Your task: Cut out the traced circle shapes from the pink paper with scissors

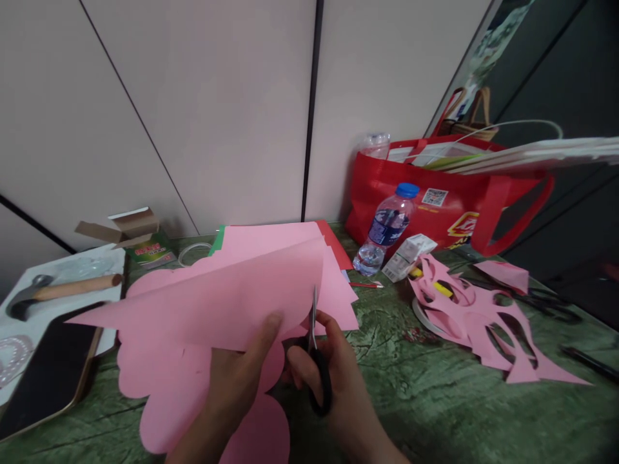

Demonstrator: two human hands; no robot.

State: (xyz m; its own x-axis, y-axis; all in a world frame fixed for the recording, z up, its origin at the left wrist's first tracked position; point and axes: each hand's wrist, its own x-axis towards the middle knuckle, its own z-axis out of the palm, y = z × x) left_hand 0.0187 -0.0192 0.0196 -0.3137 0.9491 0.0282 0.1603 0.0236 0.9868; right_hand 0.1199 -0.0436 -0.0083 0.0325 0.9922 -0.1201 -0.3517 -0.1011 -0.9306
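My left hand [232, 380] pinches the lower edge of a folded pink paper sheet [217, 296], thumb on top. My right hand [333, 374] grips black-handled scissors [316, 361], whose blades point up into the paper's right edge. The paper has scalloped cut edges at its lower left. It is held just above a stack of pink, green and red sheets [333, 248] lying on the green marbled table [411, 386].
Pink paper offcuts [483, 316] lie to the right, with a tape roll and a second pair of scissors [546, 299]. A water bottle [387, 225], small carton [409, 254] and red bag [449, 200] stand behind. At left are a hammer [58, 290], dark tablet [48, 374] and open box [135, 238].
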